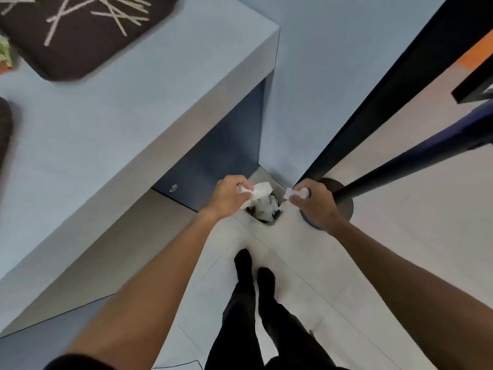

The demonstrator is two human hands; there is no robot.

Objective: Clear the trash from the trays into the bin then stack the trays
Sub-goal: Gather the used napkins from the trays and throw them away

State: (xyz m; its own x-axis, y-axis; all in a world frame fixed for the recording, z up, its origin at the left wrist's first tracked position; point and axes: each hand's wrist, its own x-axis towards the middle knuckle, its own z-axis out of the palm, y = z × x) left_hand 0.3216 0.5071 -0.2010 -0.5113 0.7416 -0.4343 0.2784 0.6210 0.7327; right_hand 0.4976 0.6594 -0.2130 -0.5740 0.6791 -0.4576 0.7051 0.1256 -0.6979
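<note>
A light blue counter [106,124] occupies the left half of the view, and its end panel meets a light blue wall [333,62] at the far side. A pale tiled floor [400,209] fills the right and near areas. A black frame [386,97] runs diagonally from the far right down to the floor at centre. Just right of it, a dark pole [413,161] rises from a round base [344,201] on the floor. A dark brown tray [80,36] with a pale stick pattern lies on the far left of the counter. Only the edge of a second dark tray [4,134] shows at the left border, well apart from the first. The person's legs [266,316], in black, stand on the floor at near centre. The bin [272,222] sits on the floor in the corner between the counter end and the pole base, and white crumpled paper [264,206] lies inside it. The left hand [229,198] is over the left side of the bin opening. Its fingers are curled and pinch a crumpled white napkin [260,192], which hangs above the opening. The right hand [314,201] is just right of the bin and in front of the pole base. Its fingers are curled round a smaller crumpled napkin [296,194], which sticks out toward the bin. Both forearms are bare and extend from the near edge.
</note>
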